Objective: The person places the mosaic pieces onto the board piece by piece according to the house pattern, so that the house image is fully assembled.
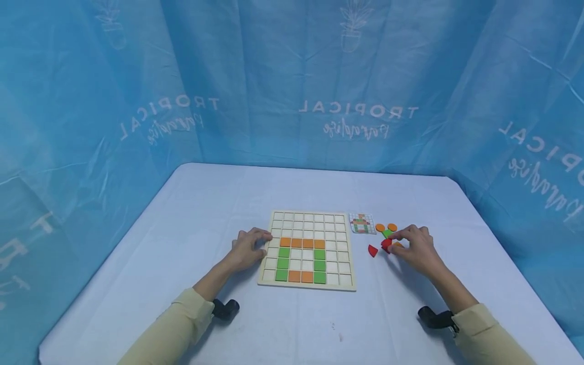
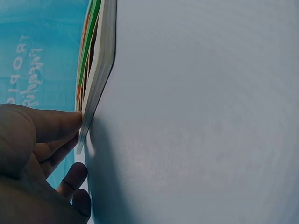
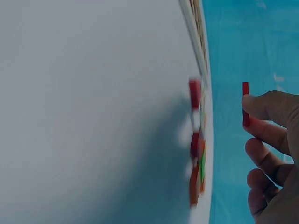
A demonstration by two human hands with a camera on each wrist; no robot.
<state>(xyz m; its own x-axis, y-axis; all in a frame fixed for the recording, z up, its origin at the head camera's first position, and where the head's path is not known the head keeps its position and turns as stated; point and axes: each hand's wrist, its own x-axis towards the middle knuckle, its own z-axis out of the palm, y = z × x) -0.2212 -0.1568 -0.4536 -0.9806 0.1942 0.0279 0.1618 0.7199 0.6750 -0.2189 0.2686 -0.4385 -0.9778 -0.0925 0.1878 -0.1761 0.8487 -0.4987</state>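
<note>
My left hand (image 1: 246, 249) touches the left edge of the wooden grid board (image 1: 261, 274), thumb and index fingertips apart along it. In the left wrist view, the thumb tip of that hand (image 2: 44, 149) meets the board's edge (image 2: 100, 70). On the board, orange squares (image 1: 296, 243) and green squares (image 1: 283, 263) outline a block. My right hand (image 1: 417, 248) pinches a thin red piece (image 3: 245, 105) between thumb and index finger, held above the loose pieces. Another red piece (image 1: 372, 250) lies between that hand and the board.
Behind the loose pieces, a small pattern card (image 1: 362, 223) lies beside the board's upper right corner. Two orange discs (image 1: 392, 227) and a green piece (image 1: 387, 233) lie right of the card. Blue curtains (image 1: 283, 76) with white lettering surround the white table (image 1: 219, 192).
</note>
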